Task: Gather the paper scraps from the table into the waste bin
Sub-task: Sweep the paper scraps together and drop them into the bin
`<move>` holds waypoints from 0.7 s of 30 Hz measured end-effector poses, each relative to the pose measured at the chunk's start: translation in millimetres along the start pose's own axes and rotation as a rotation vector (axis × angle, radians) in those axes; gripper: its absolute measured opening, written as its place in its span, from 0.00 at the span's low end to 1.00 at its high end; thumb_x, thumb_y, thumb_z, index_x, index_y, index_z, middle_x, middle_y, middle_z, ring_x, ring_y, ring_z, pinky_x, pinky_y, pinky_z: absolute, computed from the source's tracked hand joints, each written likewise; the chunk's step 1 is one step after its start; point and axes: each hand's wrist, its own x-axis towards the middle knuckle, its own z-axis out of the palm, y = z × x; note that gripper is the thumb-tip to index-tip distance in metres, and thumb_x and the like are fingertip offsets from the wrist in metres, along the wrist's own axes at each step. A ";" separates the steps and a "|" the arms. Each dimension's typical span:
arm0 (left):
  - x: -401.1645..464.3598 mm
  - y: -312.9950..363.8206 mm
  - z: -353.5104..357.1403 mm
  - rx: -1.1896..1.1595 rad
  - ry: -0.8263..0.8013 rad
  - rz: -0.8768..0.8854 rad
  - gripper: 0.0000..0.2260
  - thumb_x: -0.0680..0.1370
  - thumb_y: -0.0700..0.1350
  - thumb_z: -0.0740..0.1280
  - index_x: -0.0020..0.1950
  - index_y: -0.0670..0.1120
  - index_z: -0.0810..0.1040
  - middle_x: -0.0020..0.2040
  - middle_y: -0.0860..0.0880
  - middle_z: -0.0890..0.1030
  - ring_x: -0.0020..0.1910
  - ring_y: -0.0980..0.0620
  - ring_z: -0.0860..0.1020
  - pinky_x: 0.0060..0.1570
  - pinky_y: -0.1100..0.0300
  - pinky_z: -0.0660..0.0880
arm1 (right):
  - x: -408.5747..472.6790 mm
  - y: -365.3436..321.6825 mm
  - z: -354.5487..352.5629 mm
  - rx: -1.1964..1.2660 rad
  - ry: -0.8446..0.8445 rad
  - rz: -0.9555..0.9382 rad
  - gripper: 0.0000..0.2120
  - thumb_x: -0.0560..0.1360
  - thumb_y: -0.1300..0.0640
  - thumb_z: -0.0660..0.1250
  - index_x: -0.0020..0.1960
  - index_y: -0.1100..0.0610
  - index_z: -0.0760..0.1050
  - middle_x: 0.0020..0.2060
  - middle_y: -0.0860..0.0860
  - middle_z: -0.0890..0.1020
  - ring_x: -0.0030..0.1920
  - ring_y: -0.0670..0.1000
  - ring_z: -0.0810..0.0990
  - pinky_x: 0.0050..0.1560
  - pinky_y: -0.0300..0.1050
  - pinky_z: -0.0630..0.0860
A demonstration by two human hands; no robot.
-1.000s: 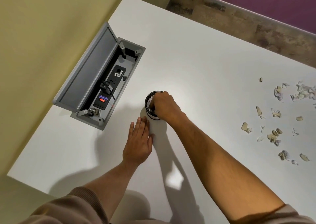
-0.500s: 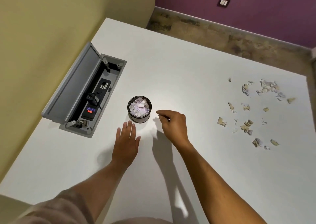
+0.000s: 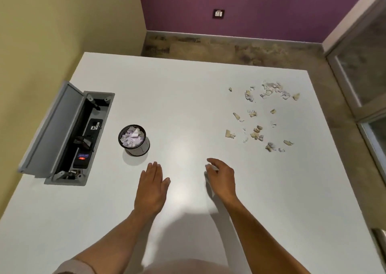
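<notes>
A small black round waste bin [image 3: 137, 149] stands on the white table [image 3: 188, 98], filled with crumpled white and lilac paper. Several torn paper scraps [image 3: 259, 131] lie scattered over the table's right side, with a denser cluster [image 3: 271, 90] farther back. My left hand [image 3: 151, 187] lies flat on the table, fingers straight, just in front and right of the bin. My right hand [image 3: 222, 178] hovers over the table's middle with loosely curled fingers and holds nothing, well short of the scraps.
An open grey cable box [image 3: 69, 135] with sockets and plugs is sunk into the table's left side, its lid raised toward the yellow wall. The table's right edge [image 3: 325, 140] borders the floor and a glass door frame.
My right hand has left the bin and swung right and back toward me, empty. The left hand has stayed flat by the bin. The view has tilted up and shows more of the room.
</notes>
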 end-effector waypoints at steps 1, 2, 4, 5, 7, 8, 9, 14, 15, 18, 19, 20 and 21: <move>-1.3 9.1 1.9 0.001 -0.008 0.023 0.26 0.83 0.54 0.53 0.76 0.40 0.61 0.78 0.44 0.58 0.78 0.47 0.52 0.76 0.49 0.49 | -2.6 8.4 -9.4 -0.007 0.025 0.002 0.13 0.79 0.56 0.64 0.62 0.54 0.78 0.61 0.50 0.80 0.60 0.45 0.78 0.57 0.32 0.68; -2.2 17.9 3.7 0.002 -0.014 0.045 0.26 0.83 0.55 0.52 0.76 0.40 0.61 0.78 0.44 0.58 0.78 0.47 0.52 0.76 0.49 0.49 | -4.8 16.9 -18.6 -0.011 0.047 0.007 0.13 0.79 0.55 0.64 0.63 0.53 0.77 0.62 0.50 0.79 0.59 0.43 0.77 0.56 0.31 0.67; -1.3 35.2 6.7 -0.001 -0.025 0.068 0.30 0.81 0.58 0.48 0.76 0.40 0.61 0.78 0.44 0.58 0.78 0.47 0.53 0.77 0.50 0.49 | -7.9 34.2 -37.2 -0.016 0.084 0.017 0.16 0.79 0.54 0.65 0.66 0.53 0.74 0.64 0.50 0.78 0.59 0.41 0.75 0.57 0.32 0.67; -0.4 42.0 8.2 -0.005 -0.029 0.069 0.31 0.80 0.59 0.47 0.76 0.40 0.62 0.78 0.44 0.59 0.78 0.48 0.53 0.76 0.51 0.49 | -8.7 42.7 -45.1 -0.027 0.098 0.015 0.18 0.79 0.53 0.65 0.68 0.53 0.72 0.66 0.50 0.77 0.62 0.43 0.75 0.59 0.33 0.68; 2.2 58.7 13.3 -0.001 -0.029 0.081 0.32 0.79 0.59 0.48 0.76 0.40 0.62 0.78 0.44 0.59 0.78 0.47 0.54 0.76 0.50 0.50 | -9.8 60.6 -64.3 -0.074 0.127 0.017 0.22 0.79 0.51 0.65 0.71 0.54 0.68 0.69 0.50 0.73 0.68 0.48 0.72 0.68 0.41 0.68; 3.8 66.6 17.0 0.006 -0.035 0.089 0.32 0.79 0.60 0.49 0.76 0.40 0.62 0.78 0.44 0.60 0.78 0.46 0.55 0.75 0.49 0.51 | -9.3 68.7 -74.2 -0.101 0.139 0.025 0.24 0.79 0.50 0.64 0.73 0.54 0.66 0.71 0.50 0.71 0.70 0.49 0.70 0.71 0.46 0.67; 5.4 73.7 20.7 0.023 -0.049 0.101 0.33 0.78 0.61 0.48 0.76 0.40 0.62 0.78 0.44 0.60 0.78 0.46 0.55 0.75 0.48 0.52 | -9.0 76.0 -83.9 -0.122 0.148 0.038 0.26 0.79 0.49 0.63 0.74 0.54 0.64 0.73 0.50 0.68 0.72 0.50 0.67 0.72 0.50 0.66; 18.9 104.7 41.3 0.101 -0.119 0.152 0.37 0.77 0.66 0.42 0.77 0.43 0.60 0.78 0.45 0.58 0.78 0.46 0.54 0.74 0.45 0.53 | -1.4 112.6 -126.7 -0.287 0.211 0.068 0.29 0.80 0.44 0.58 0.78 0.53 0.57 0.77 0.48 0.59 0.77 0.48 0.56 0.75 0.43 0.53; 21.7 110.6 44.4 0.099 -0.125 0.155 0.38 0.76 0.66 0.42 0.77 0.43 0.59 0.78 0.45 0.58 0.78 0.46 0.53 0.74 0.45 0.52 | 1.6 118.5 -134.0 -0.334 0.218 0.069 0.29 0.81 0.44 0.57 0.78 0.54 0.56 0.78 0.49 0.57 0.78 0.48 0.54 0.75 0.42 0.51; 33.1 133.9 53.2 0.105 -0.137 0.166 0.40 0.75 0.68 0.41 0.78 0.43 0.57 0.79 0.45 0.55 0.79 0.46 0.51 0.75 0.46 0.50 | 15.1 135.6 -157.5 -0.405 0.223 0.097 0.31 0.81 0.44 0.56 0.79 0.57 0.51 0.79 0.51 0.54 0.78 0.49 0.50 0.76 0.43 0.48; 38.1 141.0 55.4 0.107 -0.140 0.169 0.40 0.75 0.68 0.41 0.78 0.42 0.56 0.79 0.45 0.55 0.79 0.46 0.50 0.76 0.47 0.49 | 19.4 139.2 -163.5 -0.418 0.233 0.105 0.32 0.81 0.44 0.56 0.79 0.58 0.51 0.78 0.52 0.53 0.78 0.50 0.50 0.76 0.43 0.48; 43.0 146.6 56.9 0.110 -0.144 0.171 0.41 0.74 0.68 0.40 0.78 0.42 0.56 0.79 0.45 0.54 0.79 0.47 0.49 0.76 0.47 0.49 | 23.0 141.2 -167.8 -0.433 0.256 0.102 0.33 0.81 0.45 0.58 0.78 0.59 0.51 0.78 0.54 0.54 0.78 0.51 0.50 0.76 0.43 0.48; 49.4 153.2 59.3 0.115 -0.151 0.174 0.41 0.74 0.69 0.40 0.78 0.42 0.55 0.79 0.45 0.53 0.79 0.47 0.49 0.76 0.47 0.49 | 28.4 144.0 -172.6 -0.447 0.288 0.088 0.33 0.80 0.46 0.60 0.78 0.61 0.52 0.78 0.56 0.56 0.78 0.53 0.52 0.76 0.45 0.50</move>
